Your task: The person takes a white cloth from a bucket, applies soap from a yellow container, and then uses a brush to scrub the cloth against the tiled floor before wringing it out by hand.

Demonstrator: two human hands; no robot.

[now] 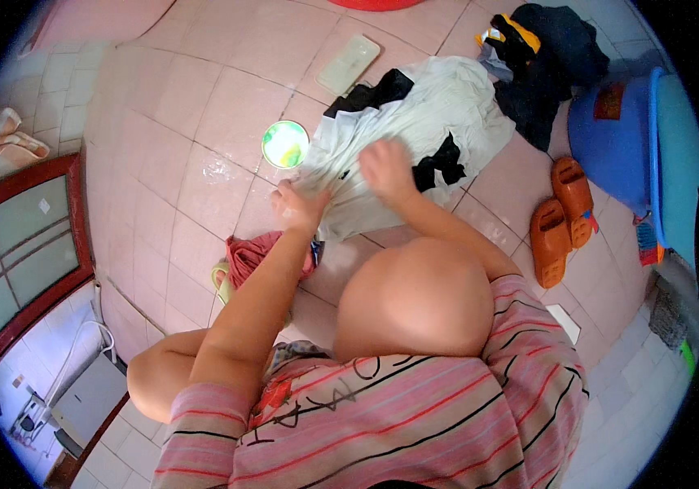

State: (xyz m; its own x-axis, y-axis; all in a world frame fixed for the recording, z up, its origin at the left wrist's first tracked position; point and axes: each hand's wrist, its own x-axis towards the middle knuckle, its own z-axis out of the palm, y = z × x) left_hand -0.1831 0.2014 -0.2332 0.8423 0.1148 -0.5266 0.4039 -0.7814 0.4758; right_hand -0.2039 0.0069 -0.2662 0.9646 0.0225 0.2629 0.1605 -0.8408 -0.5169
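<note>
A wet-looking white garment with black parts (472, 91) lies spread over the pink floor tiles before me. My left hand (300, 206) is at its near left edge, with the fingers curled on the gathered cloth. My right hand (386, 170), slightly blurred, is over the middle of the garment; whether it grips any cloth cannot be told. A round tub with a white and green top (285, 144) stands just beyond my left hand. Beneath my left forearm a bunched red cloth (252, 257) lies beside a pale green slipper (222, 282).
Beyond the garment lies a pale rectangular tray or lid (348, 64). Dark clothes (536, 91) are heaped at the upper right. A blue plastic tub (612, 140) and orange-brown slippers (550, 244) stand on the right. Part of a red basin (377, 3) shows at the top edge.
</note>
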